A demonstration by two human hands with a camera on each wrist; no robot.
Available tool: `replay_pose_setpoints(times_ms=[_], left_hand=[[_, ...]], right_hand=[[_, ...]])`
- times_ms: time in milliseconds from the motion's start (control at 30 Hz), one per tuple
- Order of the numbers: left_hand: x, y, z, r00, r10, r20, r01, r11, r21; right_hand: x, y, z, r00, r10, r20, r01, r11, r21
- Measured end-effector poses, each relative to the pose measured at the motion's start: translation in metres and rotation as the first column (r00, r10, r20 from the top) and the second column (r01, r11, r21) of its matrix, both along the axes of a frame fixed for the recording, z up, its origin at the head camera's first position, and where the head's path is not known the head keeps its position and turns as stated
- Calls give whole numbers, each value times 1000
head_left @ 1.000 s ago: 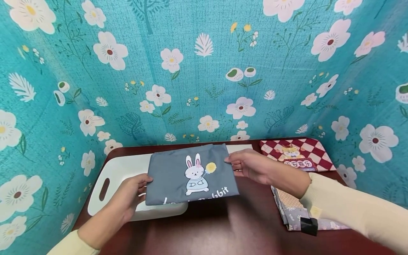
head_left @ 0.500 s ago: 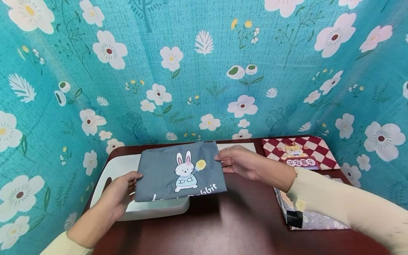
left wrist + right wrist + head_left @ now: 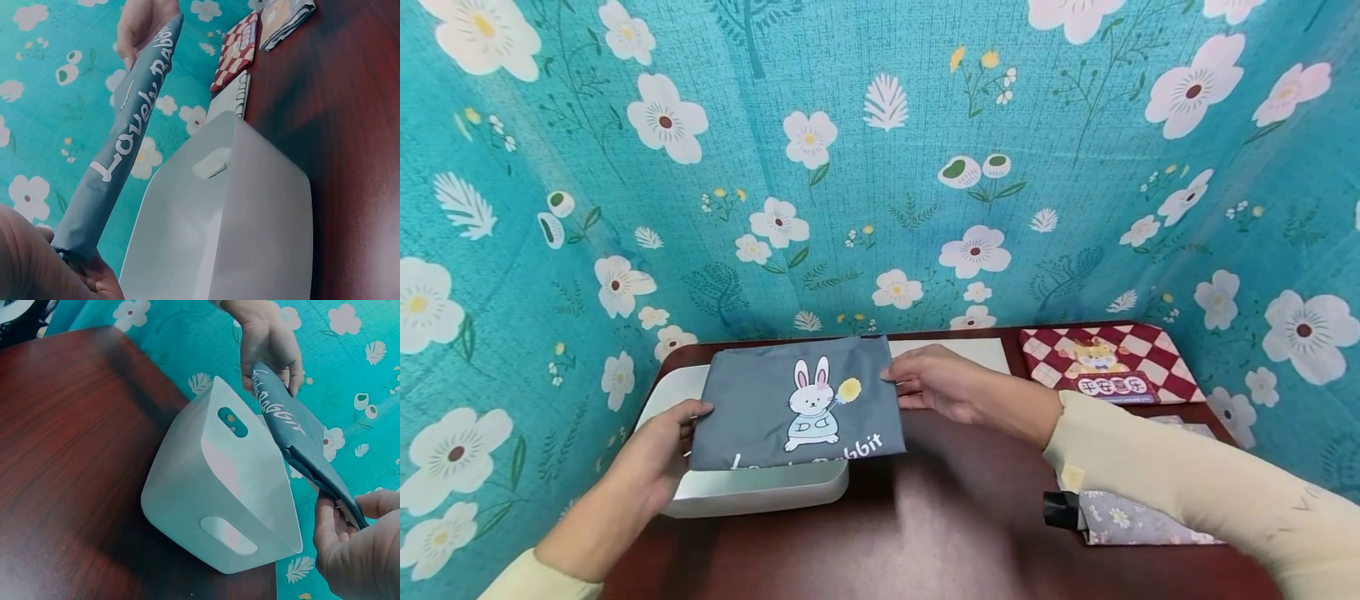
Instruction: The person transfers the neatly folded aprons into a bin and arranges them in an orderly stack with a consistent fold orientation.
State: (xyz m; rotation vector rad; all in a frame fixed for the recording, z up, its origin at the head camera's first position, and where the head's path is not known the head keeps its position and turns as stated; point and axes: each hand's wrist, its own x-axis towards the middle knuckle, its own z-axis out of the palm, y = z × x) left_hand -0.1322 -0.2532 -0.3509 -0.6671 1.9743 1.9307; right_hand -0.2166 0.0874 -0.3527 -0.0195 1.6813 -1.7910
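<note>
Between both hands hangs a folded grey cloth (image 3: 745, 408) printed with a white rabbit and lettering; the left wrist view shows "Lovely" on its folded edge. My left hand (image 3: 655, 454) pinches its left end, thumb on top and fingers beneath. At the opposite end my right hand (image 3: 943, 383) grips the side the same way, as the right wrist view shows. Below the cloth stands a white plastic bin (image 3: 194, 481) with oval handle holes. In the head view the cloth hides most of the bin's opening; the wrist views show the cloth held above its rim.
A red-and-white checked folded cloth (image 3: 1101, 362) lies at the table's back right. In front of it is a grey floral folded cloth (image 3: 1138, 517), partly under the right sleeve. A white flat item (image 3: 977, 350) lies behind the right hand. Floral curtain (image 3: 880, 167) surrounds the brown table (image 3: 880, 550).
Both hands have carried the grey cloth leftward, so it covers more of the white bin in the head view. The grip of each hand looks the same.
</note>
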Motion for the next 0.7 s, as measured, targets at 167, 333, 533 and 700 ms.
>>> replay_pose_setpoints(times_ms=[167,333,533,700], left_hand=[[-1,-12,-1,1000,10,12,-10,1000,-14],[-1,-24,-1,1000,2,22,-1,1000,-28],[-1,-35,-1,999,-8,33,9,999,-49],[-1,-45,-4,999,3,49,0,998,-61]], right_hand=[[-1,-11,-1,1000,0,3,0,1000,-2],[-4,-22,-1,1000,2,-4,-2,1000,-1],[-7,-36,-3,1000,-15,1,15,999,42],[-9,-45,-5,1000,-15,6,15,998,60]])
